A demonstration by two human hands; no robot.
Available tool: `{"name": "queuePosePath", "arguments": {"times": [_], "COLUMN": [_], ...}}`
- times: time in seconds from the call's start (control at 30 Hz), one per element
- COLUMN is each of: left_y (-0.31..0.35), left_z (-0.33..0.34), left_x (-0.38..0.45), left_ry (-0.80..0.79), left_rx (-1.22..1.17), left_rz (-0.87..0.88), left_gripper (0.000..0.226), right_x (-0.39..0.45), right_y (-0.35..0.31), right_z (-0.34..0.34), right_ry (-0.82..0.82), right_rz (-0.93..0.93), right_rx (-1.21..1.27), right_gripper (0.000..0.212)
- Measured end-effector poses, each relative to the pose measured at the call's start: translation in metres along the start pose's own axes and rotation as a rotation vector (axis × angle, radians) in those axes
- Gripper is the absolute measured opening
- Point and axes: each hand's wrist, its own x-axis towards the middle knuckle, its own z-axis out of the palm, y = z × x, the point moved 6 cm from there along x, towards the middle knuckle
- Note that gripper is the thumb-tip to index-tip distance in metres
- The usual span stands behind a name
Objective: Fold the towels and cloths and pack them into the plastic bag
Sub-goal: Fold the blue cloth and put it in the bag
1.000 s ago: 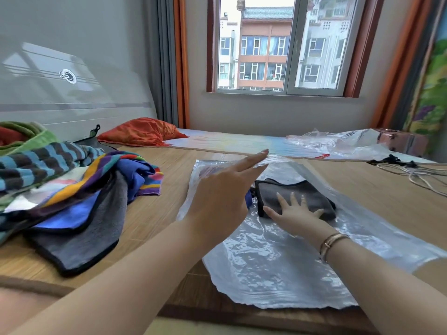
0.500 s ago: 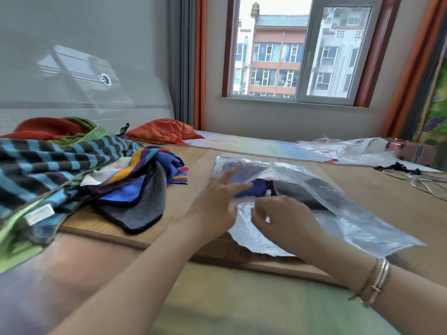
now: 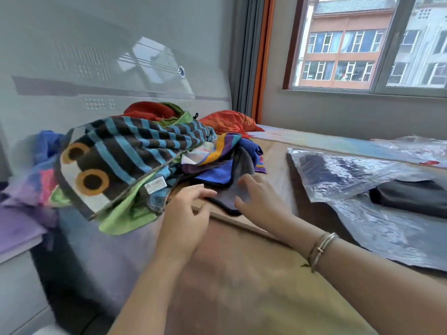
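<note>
Head view shows both hands apart, the left hand (image 3: 187, 209) and right hand (image 3: 260, 201) with loose fingers reaching for the grey cloth (image 3: 238, 187) at the pile's near edge; the plastic bag (image 3: 362, 180) lies right. Next, probably: grip, then fold it.

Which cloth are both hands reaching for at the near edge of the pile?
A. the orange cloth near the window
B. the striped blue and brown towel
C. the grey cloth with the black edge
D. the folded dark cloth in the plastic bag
C: the left hand and the right hand are both at the grey cloth with the black edge, which lies at the near side of the pile.
</note>
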Motion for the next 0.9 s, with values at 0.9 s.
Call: {"name": "queuePosePath", "arguments": {"times": [0.9], "left_y": [0.003], "left_z": [0.055], "left_x": [-0.03], "left_ry": [-0.146], "left_rx": [-0.411], "left_rz": [-0.374], "left_gripper": [0.049], "right_x": [-0.105], "right_y": [0.009], "right_z": [-0.049], "right_ry": [-0.236], "right_rz": [0.081], "right_rx": [0.993], "right_gripper": [0.005]}}
